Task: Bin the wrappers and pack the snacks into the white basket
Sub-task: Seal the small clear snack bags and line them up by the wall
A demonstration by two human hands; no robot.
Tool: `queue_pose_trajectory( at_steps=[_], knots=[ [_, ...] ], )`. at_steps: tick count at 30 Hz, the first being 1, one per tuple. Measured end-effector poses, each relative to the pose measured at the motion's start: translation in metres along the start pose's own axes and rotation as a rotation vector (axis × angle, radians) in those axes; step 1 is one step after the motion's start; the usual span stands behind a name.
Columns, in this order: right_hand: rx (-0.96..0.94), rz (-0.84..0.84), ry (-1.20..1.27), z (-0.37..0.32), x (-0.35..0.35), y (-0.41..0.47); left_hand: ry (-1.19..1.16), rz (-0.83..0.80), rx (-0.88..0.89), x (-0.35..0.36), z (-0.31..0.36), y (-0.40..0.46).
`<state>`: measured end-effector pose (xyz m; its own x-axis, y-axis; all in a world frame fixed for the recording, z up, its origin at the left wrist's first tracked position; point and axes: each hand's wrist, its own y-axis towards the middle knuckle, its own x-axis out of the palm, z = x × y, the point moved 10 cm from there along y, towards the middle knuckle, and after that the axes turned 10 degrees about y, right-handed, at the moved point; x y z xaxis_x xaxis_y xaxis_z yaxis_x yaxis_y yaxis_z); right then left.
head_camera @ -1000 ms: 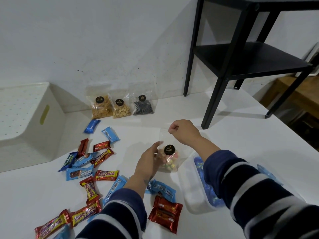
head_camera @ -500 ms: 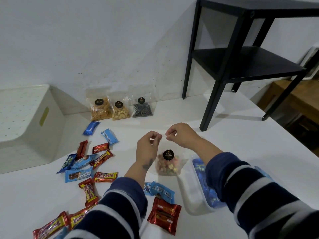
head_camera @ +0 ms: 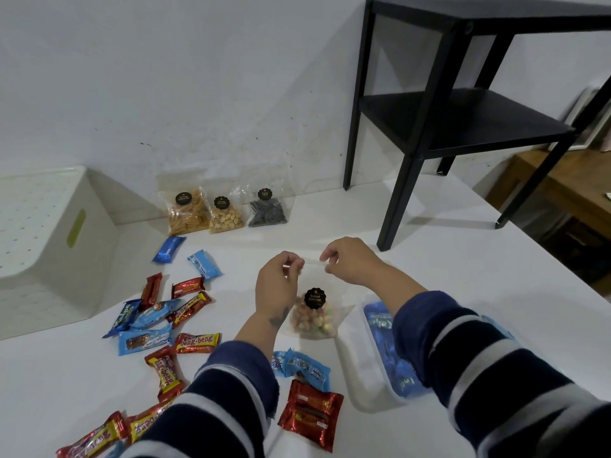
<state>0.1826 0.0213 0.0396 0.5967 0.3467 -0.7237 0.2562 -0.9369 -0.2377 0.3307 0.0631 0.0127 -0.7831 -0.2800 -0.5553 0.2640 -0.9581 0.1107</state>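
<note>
A clear bag of coloured biscuits [head_camera: 314, 320] with a black round label hangs upright over the white table. My left hand [head_camera: 276, 285] and my right hand [head_camera: 350, 259] each pinch one end of its top edge. The white basket [head_camera: 49, 246] stands at the far left, its rim towards the wall. Several red and blue snack bars [head_camera: 158, 322] lie scattered between the basket and my left arm. A red packet [head_camera: 310, 414] and small blue packets [head_camera: 302, 365] lie near my left sleeve.
Three clear snack bags [head_camera: 224, 209] lean on the wall at the back. A white tub [head_camera: 393, 355] holding blue wrappers sits under my right forearm. A black side table [head_camera: 463, 127] stands at the back right. The table's edge runs along the right.
My left hand rose from the bag's side to its top edge and pinched it. Both hands now hold the top, slightly further apart.
</note>
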Motion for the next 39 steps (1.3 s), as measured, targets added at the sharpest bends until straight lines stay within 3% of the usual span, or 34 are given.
queue_pose_trajectory(
  at_steps=[8, 17, 26, 31, 39],
  knots=[
    [0.014, 0.082, 0.072, 0.008, -0.012, -0.008, -0.120, -0.129, -0.024, 0.017, 0.008, -0.002],
    [-0.013, 0.037, 0.056, 0.007, -0.014, -0.012, -0.114, -0.082, -0.043, 0.020, 0.003, 0.003],
    [-0.009, 0.199, 0.128, 0.010, -0.017, -0.013, -0.164, -0.022, -0.159, 0.020, 0.001, -0.001],
    [-0.069, 0.114, 0.163, 0.003, -0.011, -0.015, -0.191, -0.059, -0.211, 0.026, -0.006, -0.001],
    [0.058, 0.211, 0.153, 0.022, -0.015, -0.004, -0.193, -0.038, -0.124, 0.020, 0.007, -0.005]
  ],
)
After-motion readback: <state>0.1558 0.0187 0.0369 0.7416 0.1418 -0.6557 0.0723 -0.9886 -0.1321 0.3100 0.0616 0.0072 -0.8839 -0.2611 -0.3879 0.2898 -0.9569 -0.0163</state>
